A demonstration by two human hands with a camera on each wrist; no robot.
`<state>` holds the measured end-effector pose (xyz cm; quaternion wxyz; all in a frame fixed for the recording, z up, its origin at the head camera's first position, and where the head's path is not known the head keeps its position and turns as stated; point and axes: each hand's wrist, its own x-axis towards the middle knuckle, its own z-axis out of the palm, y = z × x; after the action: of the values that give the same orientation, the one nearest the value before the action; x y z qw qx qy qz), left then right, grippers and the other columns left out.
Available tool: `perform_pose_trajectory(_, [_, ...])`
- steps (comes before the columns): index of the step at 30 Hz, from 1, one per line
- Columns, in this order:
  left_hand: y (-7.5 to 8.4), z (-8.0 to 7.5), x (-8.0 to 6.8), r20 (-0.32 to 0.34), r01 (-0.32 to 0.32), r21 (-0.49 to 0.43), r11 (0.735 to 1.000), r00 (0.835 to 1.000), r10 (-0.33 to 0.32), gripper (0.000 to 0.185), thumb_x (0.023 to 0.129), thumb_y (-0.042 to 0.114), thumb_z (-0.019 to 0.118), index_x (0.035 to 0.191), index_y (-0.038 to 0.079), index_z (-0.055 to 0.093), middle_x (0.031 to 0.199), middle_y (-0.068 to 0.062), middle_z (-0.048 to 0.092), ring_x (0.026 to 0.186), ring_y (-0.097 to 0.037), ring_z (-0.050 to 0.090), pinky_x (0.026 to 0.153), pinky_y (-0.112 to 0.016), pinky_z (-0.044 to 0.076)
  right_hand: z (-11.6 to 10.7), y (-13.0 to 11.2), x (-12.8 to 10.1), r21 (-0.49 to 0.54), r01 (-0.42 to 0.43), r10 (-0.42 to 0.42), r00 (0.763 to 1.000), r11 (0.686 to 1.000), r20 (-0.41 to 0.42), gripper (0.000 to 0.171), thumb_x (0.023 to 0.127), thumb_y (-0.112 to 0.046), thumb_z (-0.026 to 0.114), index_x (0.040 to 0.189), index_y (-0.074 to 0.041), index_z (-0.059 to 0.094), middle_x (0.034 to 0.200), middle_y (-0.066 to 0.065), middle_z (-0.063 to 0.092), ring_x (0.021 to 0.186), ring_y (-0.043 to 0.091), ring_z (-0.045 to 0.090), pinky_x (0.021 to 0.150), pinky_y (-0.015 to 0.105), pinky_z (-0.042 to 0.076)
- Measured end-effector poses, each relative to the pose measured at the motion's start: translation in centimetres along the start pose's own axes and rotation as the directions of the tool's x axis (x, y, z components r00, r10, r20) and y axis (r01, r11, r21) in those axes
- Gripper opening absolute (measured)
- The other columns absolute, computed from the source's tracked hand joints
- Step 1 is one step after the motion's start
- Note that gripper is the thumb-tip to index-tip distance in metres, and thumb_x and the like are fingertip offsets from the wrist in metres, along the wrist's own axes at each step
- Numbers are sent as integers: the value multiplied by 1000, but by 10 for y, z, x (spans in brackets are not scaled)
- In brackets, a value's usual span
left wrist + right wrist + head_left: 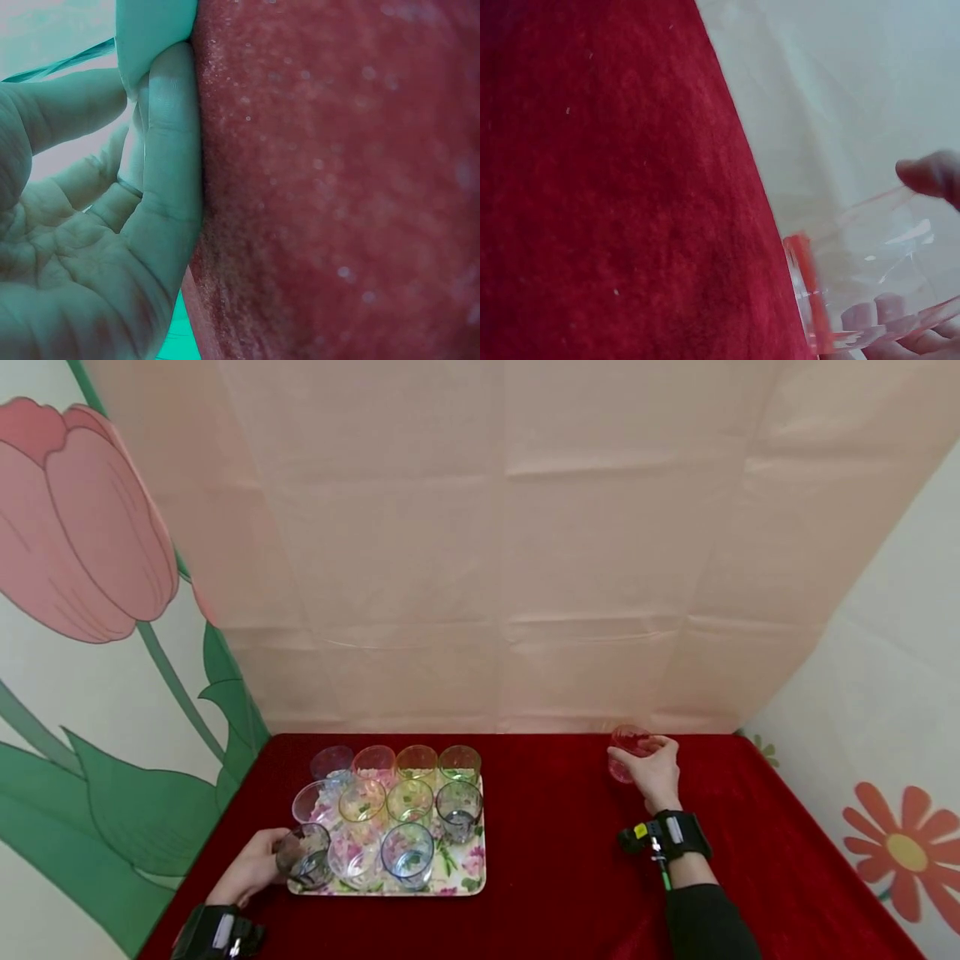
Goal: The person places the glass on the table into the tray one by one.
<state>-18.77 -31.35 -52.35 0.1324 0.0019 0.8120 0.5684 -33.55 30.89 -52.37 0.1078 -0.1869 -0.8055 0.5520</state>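
Observation:
A floral tray on the red cloth carries several tinted drinking glasses. My left hand curls round the dark grey glass at the tray's near left corner. In the left wrist view my left hand shows its palm and curled fingers against the tray's pale edge. Over at the far right my right hand grips a red glass near the table's back edge. Seen from the right wrist, the red glass is tilted, with fingertips on its wall.
The red velvet cloth covers the table. A pink backdrop rises right behind its back edge, and flower-printed panels stand at both sides. Black wrist straps sit on both forearms.

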Motion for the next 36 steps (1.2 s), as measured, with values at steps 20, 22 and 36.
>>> perform_pose_trajectory(20, [-1, 0, 1, -29, 15, 22, 1000, 999, -14, 24, 95, 12, 62, 100, -11, 58, 78, -3, 61, 68, -13, 60, 60, -29, 54, 19, -9, -28, 249, 37, -106, 958, 968, 267, 91, 78, -27, 84, 145, -9, 23, 141, 22, 43, 85, 6, 64, 68, 39, 60])
perform_pose_trajectory(22, [-1, 0, 1, -29, 10, 24, 1000, 1000, -9, 26, 95, 13, 62, 101, -12, 58, 79, -3, 61, 68, -13, 60, 60, -29, 54, 20, -13, -31, 242, 43, -109, 957, 969, 268, 91, 79, -29, 83, 145, -9, 24, 141, 22, 43, 87, 6, 62, 69, 38, 60])
perform_pose_trajectory(36, [-1, 2, 0, -26, -1, 25, 1000, 1000, 2, 27, 95, 11, 62, 104, -13, 57, 79, -4, 61, 66, -12, 58, 58, -29, 53, 32, -21, -56, 205, 90, -145, 951, 975, 271, 87, 79, -36, 82, 144, -12, 28, 138, 17, 48, 108, 17, 56, 76, 32, 59])
